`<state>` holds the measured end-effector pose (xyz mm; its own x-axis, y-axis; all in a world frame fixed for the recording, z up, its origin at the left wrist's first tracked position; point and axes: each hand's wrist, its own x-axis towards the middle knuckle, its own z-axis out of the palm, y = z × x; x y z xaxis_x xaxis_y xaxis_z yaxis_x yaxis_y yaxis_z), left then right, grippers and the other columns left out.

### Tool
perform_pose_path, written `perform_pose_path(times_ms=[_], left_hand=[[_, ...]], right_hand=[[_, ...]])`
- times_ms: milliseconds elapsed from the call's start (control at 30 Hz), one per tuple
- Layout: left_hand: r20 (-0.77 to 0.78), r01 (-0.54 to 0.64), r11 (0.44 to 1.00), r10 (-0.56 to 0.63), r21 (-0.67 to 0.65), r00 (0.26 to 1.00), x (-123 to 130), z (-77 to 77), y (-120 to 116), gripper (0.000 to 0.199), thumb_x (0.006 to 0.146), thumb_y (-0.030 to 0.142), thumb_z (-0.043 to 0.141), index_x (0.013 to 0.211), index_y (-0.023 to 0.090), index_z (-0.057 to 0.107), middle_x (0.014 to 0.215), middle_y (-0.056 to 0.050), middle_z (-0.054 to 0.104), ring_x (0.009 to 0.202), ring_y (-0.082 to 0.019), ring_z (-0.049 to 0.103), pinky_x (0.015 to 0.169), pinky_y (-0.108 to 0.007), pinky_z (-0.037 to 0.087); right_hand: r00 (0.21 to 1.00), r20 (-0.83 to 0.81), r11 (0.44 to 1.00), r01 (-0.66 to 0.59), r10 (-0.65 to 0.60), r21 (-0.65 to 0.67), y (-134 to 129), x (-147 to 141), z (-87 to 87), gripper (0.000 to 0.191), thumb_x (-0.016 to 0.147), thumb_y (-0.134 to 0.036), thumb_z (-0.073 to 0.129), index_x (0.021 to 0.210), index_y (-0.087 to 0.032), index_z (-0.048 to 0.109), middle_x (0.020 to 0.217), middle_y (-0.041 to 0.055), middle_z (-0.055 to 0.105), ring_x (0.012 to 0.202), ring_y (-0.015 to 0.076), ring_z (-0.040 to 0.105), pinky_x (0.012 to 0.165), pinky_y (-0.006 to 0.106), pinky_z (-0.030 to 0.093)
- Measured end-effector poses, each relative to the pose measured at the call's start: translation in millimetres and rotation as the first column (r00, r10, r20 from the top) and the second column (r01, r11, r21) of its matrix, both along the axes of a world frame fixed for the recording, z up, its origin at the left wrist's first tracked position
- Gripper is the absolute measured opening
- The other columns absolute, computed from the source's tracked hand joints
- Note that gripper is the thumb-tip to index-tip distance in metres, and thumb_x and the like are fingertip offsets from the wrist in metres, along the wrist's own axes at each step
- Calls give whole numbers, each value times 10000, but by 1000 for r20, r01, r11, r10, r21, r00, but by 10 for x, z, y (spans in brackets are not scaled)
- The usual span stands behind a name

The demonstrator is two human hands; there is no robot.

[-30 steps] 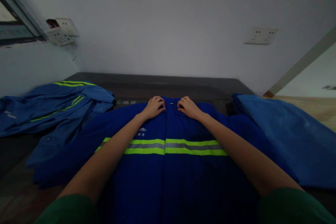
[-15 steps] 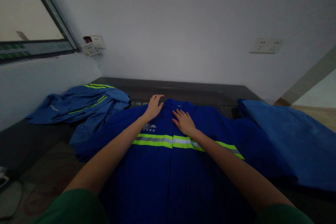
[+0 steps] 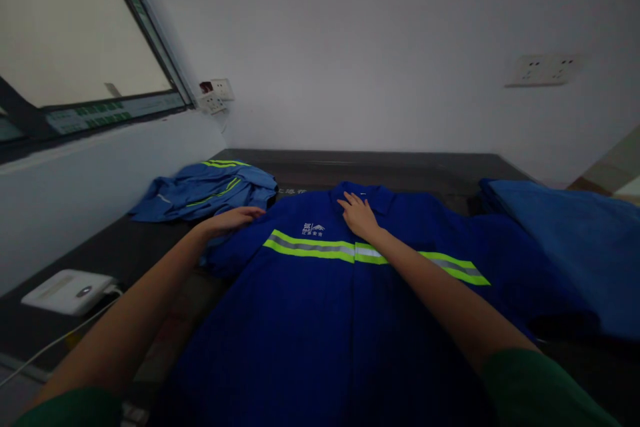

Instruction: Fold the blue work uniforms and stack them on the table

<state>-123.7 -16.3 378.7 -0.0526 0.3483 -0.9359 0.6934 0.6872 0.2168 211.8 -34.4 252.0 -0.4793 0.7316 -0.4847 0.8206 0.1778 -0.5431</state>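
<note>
Fingers of the right hand are spread and loosely bent over the dark-blue jacket, resting at the front opening just below the collar, with no cloth visibly gathered in them. Those of the left hand reach out nearly straight and close together, at the upper edge of the sleeve on the left; whether they pinch any fabric, I cannot tell.

The jacket lies front up on the dark desk, directly ahead of the person and between the two forearms. Its long axis runs away from the body, collar at the far end, with the reflective stripe crossing the chest. The left hand is the nearer to the left sleeve, which slants outward and back toward the person, below that hand; the right hand is close to the midline, well apart from the right sleeve.

Beyond the left hand is a crumpled lighter-blue garment; another blue cloth lies beside the right sleeve. A white device with a cable sits by the left forearm.
</note>
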Motion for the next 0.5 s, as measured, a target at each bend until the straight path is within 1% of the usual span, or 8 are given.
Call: perform_pose_path(times_ms=[67, 133, 167, 200, 267, 333, 400, 500], left_hand=[[128, -59, 998, 57, 16, 990, 56, 30, -16, 361, 693, 309, 604, 1036, 266, 711, 1139, -25, 702, 1019, -235, 661, 817, -291, 534], [240, -141, 987, 119, 77, 963, 30, -15, -52, 435, 713, 373, 633, 1128, 253, 676, 1254, -61, 646, 1137, -261, 607, 915, -335, 502], [238, -173, 975, 136, 140, 962, -4, -56, -78, 477, 707, 398, 649, 1155, 234, 661, 1282, -83, 627, 1176, -274, 580, 958, -362, 478], [187, -186, 959, 147, 213, 971, -45, -103, -108, 508, 686, 414, 672, 1151, 209, 660, 1277, -105, 627, 1193, -290, 566, 988, -389, 456], [28, -167, 941, 166, 295, 986, -122, -183, -164, 515, 616, 430, 727, 1056, 165, 693, 1191, -132, 673, 1163, -323, 582, 1003, -421, 441], [-29, -187, 955, 199, 230, 979, -160, -210, -202, 486, 561, 451, 769, 948, 160, 722, 1076, -119, 721, 1083, -337, 627, 965, -412, 476], [56, -267, 962, 264, 60, 963, -143, -170, -217, 486, 552, 487, 793, 926, 182, 734, 1023, -91, 741, 1020, -324, 662, 892, -371, 526], [125, -352, 917, 377, -187, 918, -39, -40, -228, 512, 573, 549, 796, 952, 211, 733, 999, -74, 749, 964, -302, 689, 802, -334, 564]], right_hand=[[997, 39, 996, 68, -66, -64, -7, -84, -28, 473, 983, -334, 339, 1437, -231, 419, 1551, 88, 296, 1414, 304, 270, 1098, 573, 271], [996, 58, 994, 72, -67, -84, -30, -124, -65, 504, 984, -433, 334, 1441, -237, 416, 1551, 77, 299, 1412, 302, 272, 1123, 563, 221], [996, 62, 994, 65, -60, -84, -44, -129, -80, 516, 982, -459, 335, 1440, -237, 419, 1550, 74, 303, 1413, 299, 269, 1135, 554, 195], [996, 64, 995, 62, -57, -84, -55, -128, -91, 523, 980, -469, 334, 1441, -236, 420, 1549, 72, 306, 1414, 296, 268, 1141, 545, 179], [996, 65, 994, 64, -59, -85, -70, -118, -100, 526, 981, -472, 329, 1444, -237, 416, 1548, 70, 308, 1414, 294, 269, 1144, 535, 168], [996, 62, 994, 69, -64, -86, -72, -109, -95, 524, 982, -469, 325, 1445, -241, 414, 1547, 68, 311, 1413, 290, 272, 1145, 528, 165], [996, 58, 993, 76, -71, -90, -67, -107, -85, 521, 982, -468, 328, 1444, -244, 416, 1543, 65, 320, 1413, 285, 273, 1144, 520, 168], [996, 52, 992, 75, -70, -99, -55, -109, -75, 518, 981, -464, 331, 1439, -240, 421, 1540, 64, 326, 1415, 279, 267, 1142, 515, 173]])
